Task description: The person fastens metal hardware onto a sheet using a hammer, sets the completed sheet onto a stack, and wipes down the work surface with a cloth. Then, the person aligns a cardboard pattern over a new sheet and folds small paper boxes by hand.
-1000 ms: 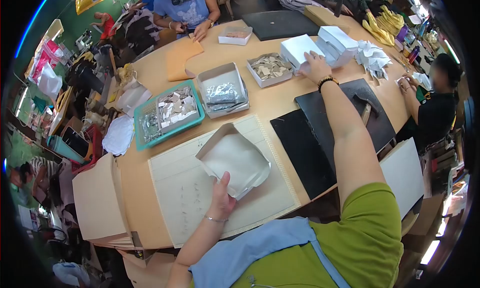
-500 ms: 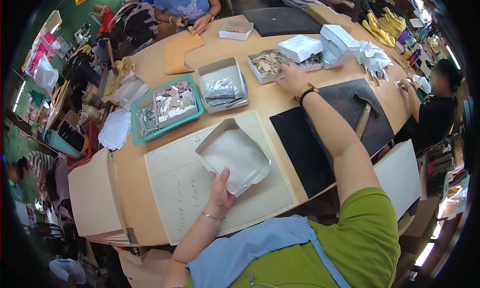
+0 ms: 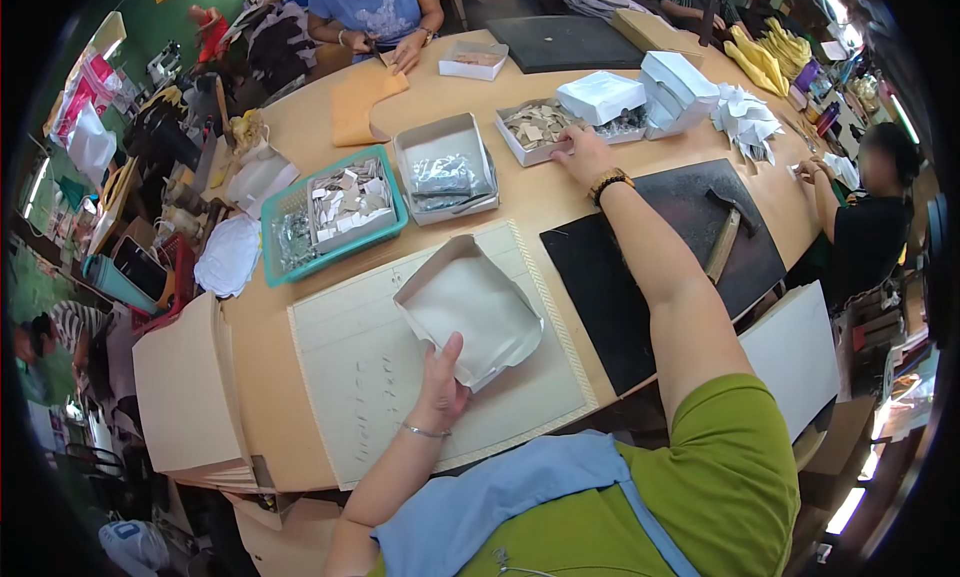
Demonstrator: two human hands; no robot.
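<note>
My left hand (image 3: 438,389) grips the near corner of an open white cardboard box (image 3: 470,302), thumb on the inside of its wall. The box is tilted over the pale board (image 3: 340,377) with handwriting on it, and nothing shows inside. My right hand (image 3: 584,159) is stretched forward, fingers closed at the near right rim of a shallow box (image 3: 525,159) full of small brown cardboard pieces (image 3: 540,125). Its fingertips are partly hidden. Touching that box are a white lid-like box (image 3: 600,97) and a tray of dark small items (image 3: 625,125).
A teal basket (image 3: 275,269) holds white pieces and clear packets; a white box (image 3: 470,212) of plastic packets stands beside it. A hammer (image 3: 728,239) lies on a black mat (image 3: 660,192). Co-workers sit opposite and at right. Cardboard sheets (image 3: 185,397) are stacked at left.
My right hand has shifted slightly, its fingers now closer together at the rim of the box of cardboard pieces. My left hand keeps its grip on the white box.
</note>
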